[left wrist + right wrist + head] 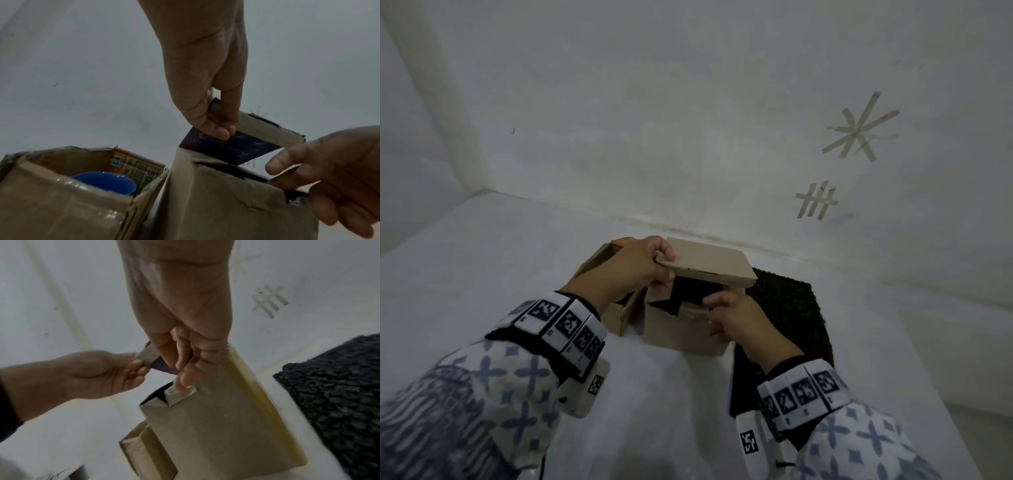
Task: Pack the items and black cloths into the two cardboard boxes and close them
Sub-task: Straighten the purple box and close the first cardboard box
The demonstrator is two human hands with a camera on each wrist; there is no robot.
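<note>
Two cardboard boxes stand side by side on the white table. The left box (616,318) is open, and a blue cup (107,181) sits inside it beside an orange printed carton (135,167). The right box (685,332) has its lid (709,263) half lowered. The lid's underside (232,149) is printed dark purple. My left hand (650,263) pinches the lid's left corner (218,128). My right hand (726,315) holds the front wall's top edge, its fingertips (185,378) on a taped tab (180,391). The right box's inside is dark and its contents are hidden. A black cloth (791,308) lies flat to the right of the box.
A white wall (688,137) rises just behind the boxes, with tape marks (859,130) on it. The black cloth (339,394) reaches partly under the right box. Bare white table (482,257) spreads to the left and in front.
</note>
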